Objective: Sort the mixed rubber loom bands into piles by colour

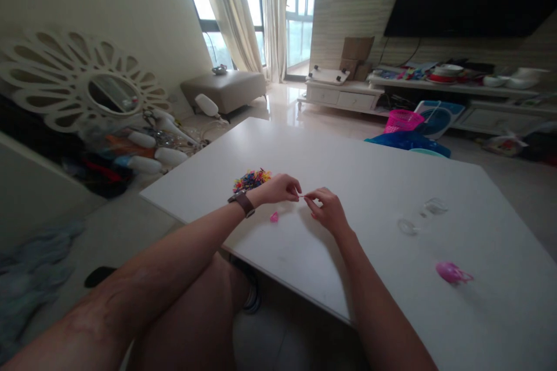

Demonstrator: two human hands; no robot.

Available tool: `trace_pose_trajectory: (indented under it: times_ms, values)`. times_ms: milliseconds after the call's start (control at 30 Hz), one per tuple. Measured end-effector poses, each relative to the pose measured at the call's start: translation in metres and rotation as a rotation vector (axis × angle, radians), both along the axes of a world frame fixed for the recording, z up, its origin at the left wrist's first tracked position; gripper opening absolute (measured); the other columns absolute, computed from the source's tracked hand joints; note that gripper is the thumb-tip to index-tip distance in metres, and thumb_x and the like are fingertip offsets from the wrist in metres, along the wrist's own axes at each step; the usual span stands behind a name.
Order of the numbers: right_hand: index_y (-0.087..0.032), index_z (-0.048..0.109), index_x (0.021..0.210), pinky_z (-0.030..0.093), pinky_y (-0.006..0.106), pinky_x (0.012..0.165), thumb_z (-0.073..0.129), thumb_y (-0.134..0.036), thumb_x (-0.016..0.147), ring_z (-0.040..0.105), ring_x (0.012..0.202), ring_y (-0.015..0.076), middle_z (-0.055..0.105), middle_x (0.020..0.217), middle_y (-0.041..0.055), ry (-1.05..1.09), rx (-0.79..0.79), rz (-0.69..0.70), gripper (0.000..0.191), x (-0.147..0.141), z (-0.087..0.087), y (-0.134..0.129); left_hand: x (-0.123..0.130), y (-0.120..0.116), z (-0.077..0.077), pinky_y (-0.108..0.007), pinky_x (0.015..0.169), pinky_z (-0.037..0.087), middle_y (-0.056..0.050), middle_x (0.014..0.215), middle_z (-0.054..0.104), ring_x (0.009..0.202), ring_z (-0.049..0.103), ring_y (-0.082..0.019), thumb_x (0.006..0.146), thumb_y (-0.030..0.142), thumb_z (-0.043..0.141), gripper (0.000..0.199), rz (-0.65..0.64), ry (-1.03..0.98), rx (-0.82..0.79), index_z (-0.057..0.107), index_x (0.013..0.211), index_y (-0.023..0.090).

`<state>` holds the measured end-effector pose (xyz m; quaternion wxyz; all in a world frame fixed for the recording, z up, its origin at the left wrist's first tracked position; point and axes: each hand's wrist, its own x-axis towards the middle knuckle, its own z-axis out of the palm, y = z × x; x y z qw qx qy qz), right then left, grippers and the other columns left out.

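Over the white table (pixel 374 197), my left hand (pixel 285 188) and my right hand (pixel 327 208) meet with fingertips pinched. Between them is a thin, pale pinkish strip (pixel 301 195), too small to name surely. A watch (pixel 242 203) is on my left wrist. Just behind that wrist lies a heap of tiny multicoloured pieces (pixel 251 178), partly hidden by the arm. A small bright pink piece (pixel 274 217) rests on the table in front of my left hand.
To the right on the table lie a clear round plastic piece (pixel 408 226), another clear piece (pixel 434 207) and a pink rounded item with loops (pixel 452 272). Beyond the table's far edge stand a pink basket (pixel 404 121) and a blue item (pixel 409 140).
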<state>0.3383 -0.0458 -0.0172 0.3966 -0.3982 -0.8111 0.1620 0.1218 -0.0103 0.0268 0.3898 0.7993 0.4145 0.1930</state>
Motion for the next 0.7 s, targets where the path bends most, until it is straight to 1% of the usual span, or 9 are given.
trace_pose_trajectory:
  times_ms: [100,167,267,333,400,467,533,600,700]
  values:
    - [-0.022,0.071,0.086,0.048,0.033,0.077,0.058,-0.024,0.091,0.062,0.084,0.0209,0.071,0.085,0.0052,-0.006,0.001,-0.142,0.014,0.022,0.002,0.008,-0.007,0.004,0.000,-0.023,0.064,0.050,-0.008,0.088,0.076,0.073,0.068,-0.016,0.072,0.023,0.073,0.027,0.042,0.044,0.035,0.074,0.096,0.012]
    - [-0.022,0.073,0.086,0.048,0.033,0.076,0.059,-0.026,0.089,0.063,0.081,0.0205,0.071,0.085,0.0049,-0.051,-0.026,-0.188,0.014,0.038,0.002,0.013,-0.017,0.007,0.000,-0.023,0.064,0.049,-0.008,0.091,0.076,0.073,0.067,-0.015,0.072,0.024,0.072,0.029,0.092,0.081,0.026,0.073,0.098,0.013]
    - [-0.023,0.075,0.084,0.047,0.031,0.071,0.061,-0.026,0.087,0.063,0.075,0.0187,0.071,0.083,0.0037,-0.152,-0.109,-0.143,0.014,0.051,0.000,0.016,-0.038,0.012,0.001,-0.024,0.068,0.050,-0.007,0.088,0.075,0.075,0.067,-0.016,0.070,0.026,0.072,0.028,0.189,0.126,0.033,0.074,0.095,0.014]
    - [-0.024,0.076,0.083,0.047,0.030,0.070,0.062,-0.026,0.085,0.063,0.073,0.0175,0.072,0.084,0.0034,-0.191,-0.163,-0.085,0.014,0.052,-0.001,0.015,-0.055,0.014,0.003,-0.026,0.070,0.050,-0.006,0.087,0.075,0.076,0.066,-0.017,0.071,0.029,0.071,0.026,0.265,0.131,0.041,0.075,0.092,0.014]
    - [-0.025,0.078,0.083,0.046,0.029,0.070,0.063,-0.026,0.084,0.063,0.073,0.0169,0.072,0.086,0.0036,-0.211,-0.215,-0.036,0.014,0.049,-0.002,0.012,-0.071,0.016,0.006,-0.027,0.071,0.050,-0.007,0.086,0.075,0.076,0.065,-0.017,0.071,0.033,0.071,0.026,0.386,0.115,0.068,0.076,0.088,0.014]
    - [-0.024,0.078,0.081,0.046,0.028,0.068,0.065,-0.026,0.083,0.063,0.072,0.0166,0.072,0.085,0.0039,-0.230,-0.269,-0.011,0.013,0.046,-0.001,0.009,-0.084,0.015,0.010,-0.027,0.067,0.049,-0.007,0.082,0.074,0.073,0.064,-0.018,0.070,0.035,0.072,0.029,0.519,0.108,0.052,0.076,0.087,0.013]
    - [-0.023,0.078,0.080,0.045,0.027,0.065,0.067,-0.028,0.081,0.062,0.070,0.0164,0.071,0.081,0.0039,-0.246,-0.311,-0.008,0.012,0.044,-0.001,0.007,-0.094,0.012,0.014,-0.026,0.061,0.047,-0.007,0.077,0.073,0.069,0.063,-0.018,0.067,0.036,0.073,0.031,0.618,0.109,-0.005,0.076,0.087,0.012]
    - [-0.022,0.078,0.082,0.044,0.027,0.063,0.070,-0.033,0.080,0.060,0.067,0.0155,0.069,0.079,0.0032,-0.249,-0.336,-0.008,0.014,0.043,-0.001,0.007,-0.099,0.009,0.016,-0.025,0.057,0.045,-0.007,0.073,0.072,0.067,0.063,-0.017,0.065,0.035,0.074,0.032,0.661,0.117,-0.062,0.076,0.085,0.011]
    - [-0.021,0.076,0.089,0.045,0.027,0.064,0.074,-0.037,0.076,0.058,0.067,0.0137,0.067,0.085,0.0026,-0.229,-0.356,0.048,0.021,0.038,-0.002,0.006,-0.102,0.005,0.016,-0.023,0.055,0.044,-0.006,0.072,0.071,0.065,0.061,-0.016,0.063,0.030,0.073,0.027,0.672,0.150,-0.086,0.076,0.083,0.011]
